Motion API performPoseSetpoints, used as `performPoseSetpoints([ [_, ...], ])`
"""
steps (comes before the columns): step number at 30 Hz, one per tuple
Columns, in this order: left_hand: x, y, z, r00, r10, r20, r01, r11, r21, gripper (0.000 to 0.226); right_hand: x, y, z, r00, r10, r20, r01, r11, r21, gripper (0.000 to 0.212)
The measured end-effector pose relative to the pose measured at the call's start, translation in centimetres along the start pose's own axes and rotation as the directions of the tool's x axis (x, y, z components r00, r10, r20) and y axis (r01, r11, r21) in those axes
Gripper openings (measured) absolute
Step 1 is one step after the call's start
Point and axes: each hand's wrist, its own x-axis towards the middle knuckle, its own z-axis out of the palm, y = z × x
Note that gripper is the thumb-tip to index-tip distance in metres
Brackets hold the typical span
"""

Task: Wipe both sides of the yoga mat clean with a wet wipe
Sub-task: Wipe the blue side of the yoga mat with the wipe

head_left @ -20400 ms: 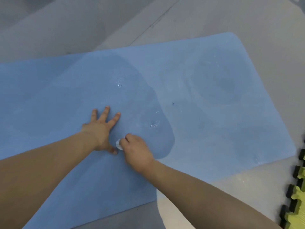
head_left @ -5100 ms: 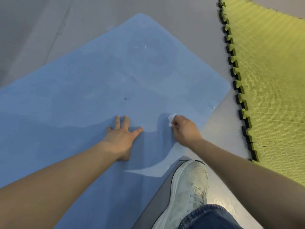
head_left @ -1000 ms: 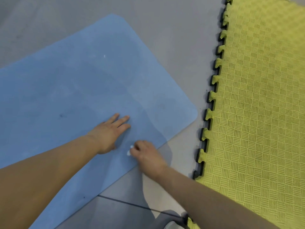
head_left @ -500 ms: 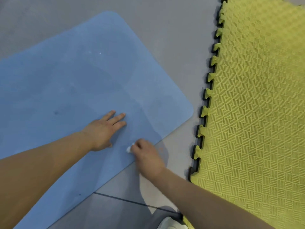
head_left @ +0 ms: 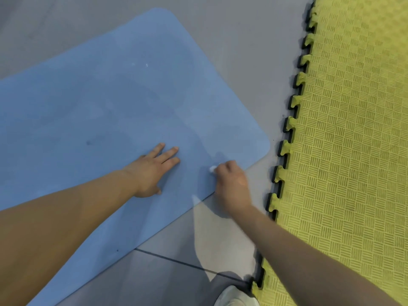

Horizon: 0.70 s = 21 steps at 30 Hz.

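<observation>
The blue yoga mat [head_left: 114, 93] lies flat on the grey floor, its rounded end corner at the right. My left hand [head_left: 152, 171] rests palm down on it with the fingers straight, near the front edge. My right hand [head_left: 231, 184] is to its right, close to the mat's front edge by the end corner. Its curled fingers grip a small white wet wipe [head_left: 212, 168], which shows only as a scrap at the fingertips and touches the mat. Faint damp streaks show on the mat beyond both hands.
A yellow-green interlocking foam mat [head_left: 353, 129] with black toothed edges covers the floor at the right. A strip of grey floor [head_left: 254, 74] separates it from the blue mat. My white shoe [head_left: 234, 298] is at the bottom edge.
My right hand with the wipe has moved to the right, away from the left hand and toward the mat's end corner. The left hand stays pressed in about the same spot.
</observation>
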Motion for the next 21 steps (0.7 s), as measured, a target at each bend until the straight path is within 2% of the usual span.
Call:
performPoseSetpoints([
  [2,0.0,-0.2,0.1,1.000,0.018,-0.003,-0.018,1.000,0.021,0.098,-2.7,-4.7,2.6,0.974,-0.204,0.097,0.199,0.978,0.066,0.013],
  [3,0.0,-0.4,0.0,1.000,0.027,-0.002,-0.027,0.999,0.032,0.095,-4.1,-6.9,3.9,0.937,-0.306,0.170,0.289,0.950,0.116,0.012],
  [5,0.0,-0.5,-0.2,0.999,0.034,0.008,-0.034,0.999,0.041,0.093,-6.6,-10.3,5.5,0.806,-0.492,0.329,0.431,0.869,0.242,0.021],
  [6,0.0,-0.5,-0.3,0.999,0.030,0.015,-0.031,0.999,0.041,0.094,-7.4,-10.6,6.0,0.752,-0.555,0.355,0.482,0.831,0.279,0.026],
  [7,0.0,-0.4,-0.4,1.000,0.023,0.021,-0.024,0.999,0.044,0.094,-7.2,-10.5,6.0,0.729,-0.588,0.349,0.513,0.808,0.290,0.027],
  [8,-0.1,-0.2,-0.3,1.000,0.013,0.021,-0.014,0.999,0.051,0.095,-6.5,-9.9,5.5,0.737,-0.586,0.337,0.521,0.810,0.270,0.023],
  [12,-0.1,1.0,-0.1,0.998,-0.030,-0.046,0.032,0.999,0.040,0.086,-1.3,-4.7,2.5,0.890,-0.418,0.182,0.408,0.909,0.091,0.015],
  [14,0.1,1.4,0.0,0.993,-0.047,-0.113,0.048,0.999,0.008,0.073,1.5,-0.5,0.2,0.973,-0.222,0.062,0.220,0.975,0.034,0.016],
  [15,0.2,1.5,0.0,0.989,-0.054,-0.138,0.054,0.999,-0.002,0.068,2.8,1.8,-0.8,0.993,-0.119,-0.002,0.119,0.993,0.000,0.016],
  [17,0.6,1.8,-0.2,0.983,-0.065,-0.170,0.064,0.998,-0.007,0.065,4.8,5.0,-2.3,0.997,-0.011,-0.077,0.006,0.998,-0.067,0.017],
  [19,0.9,1.7,-0.5,0.979,-0.077,-0.187,0.077,0.997,-0.007,0.067,5.5,5.8,-2.5,0.988,0.077,-0.130,-0.081,0.996,-0.026,0.020],
  [21,0.9,1.6,-0.8,0.974,-0.110,-0.199,0.111,0.994,-0.006,0.076,4.3,4.0,-1.3,0.987,0.071,-0.142,-0.069,0.997,0.016,0.017],
])
